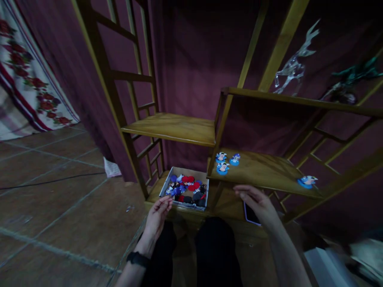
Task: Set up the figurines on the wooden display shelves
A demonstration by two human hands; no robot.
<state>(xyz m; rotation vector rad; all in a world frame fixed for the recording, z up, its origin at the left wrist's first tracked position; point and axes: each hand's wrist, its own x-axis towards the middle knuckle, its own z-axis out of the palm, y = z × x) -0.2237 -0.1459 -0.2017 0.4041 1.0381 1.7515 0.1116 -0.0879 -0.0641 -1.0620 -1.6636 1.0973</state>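
A shallow white cardboard box [164, 187] stands on the low shelf, with several small figurines [187, 185] in blue, red, white and black lying jumbled inside. My left hand [158, 213] is at the box's front left corner, thumb and fingertips pressed together; whatever they may hold is too small to make out. In front of the right shelf's edge hovers my right hand [255, 203], fingers stretched out and nothing visible in them. Three figurines on blue round bases, one of them a purple-topped figurine [235, 159], stand at that shelf's left end. Another blue-based figurine [307, 181] is at its right end.
The wooden shelf unit [173, 126] has boards at several heights. A clear deer ornament [295, 65] and a dark green ornament [344, 85] occupy the upper right board. Beneath my right hand lies a phone [250, 214]. A cable [54, 184] crosses the tiled floor.
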